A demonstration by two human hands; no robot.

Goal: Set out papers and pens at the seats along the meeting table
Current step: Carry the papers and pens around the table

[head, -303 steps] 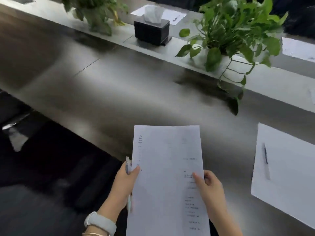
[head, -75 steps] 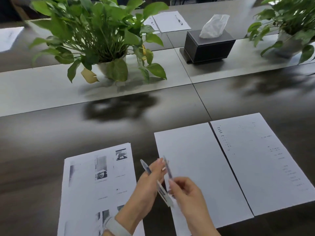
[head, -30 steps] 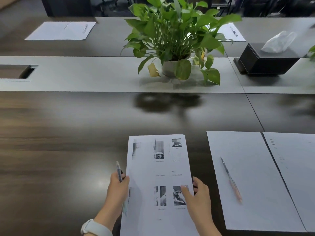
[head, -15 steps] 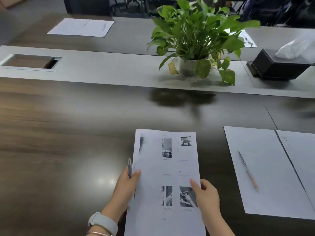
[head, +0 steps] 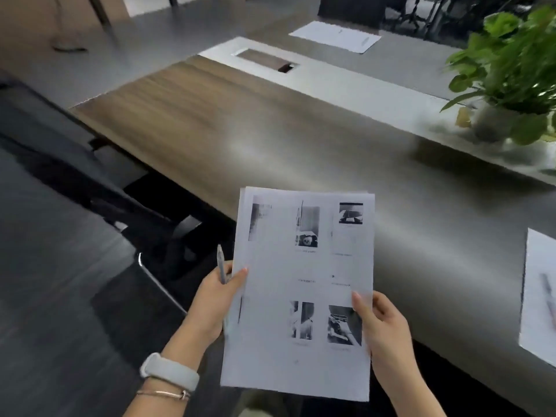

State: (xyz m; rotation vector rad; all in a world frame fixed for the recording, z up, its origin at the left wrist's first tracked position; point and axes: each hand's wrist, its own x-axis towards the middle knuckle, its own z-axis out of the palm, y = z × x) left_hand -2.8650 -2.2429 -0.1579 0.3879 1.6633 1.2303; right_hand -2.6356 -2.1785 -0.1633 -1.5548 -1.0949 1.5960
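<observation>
Papers (head: 304,284) are now carried clear of the surface (head: 270,139) — lifted since a second ago and swung left toward an unset seat. Both hands are closed on the stack, left hand (head: 216,299) also pinching a pen (head: 221,263), right hand (head: 382,317) opposite.

Soft daylight, glare on table (head: 240,145), edges seemingly motion-blurred

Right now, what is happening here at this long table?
A person is setting out papers along the dark wooden meeting table. Both hands hold a stack of white printed sheets with small photos above the table edge; the left hand also grips a slim grey pen, the right hand holds the stack's other side. A white sheet with a pen already lies at the right.
</observation>
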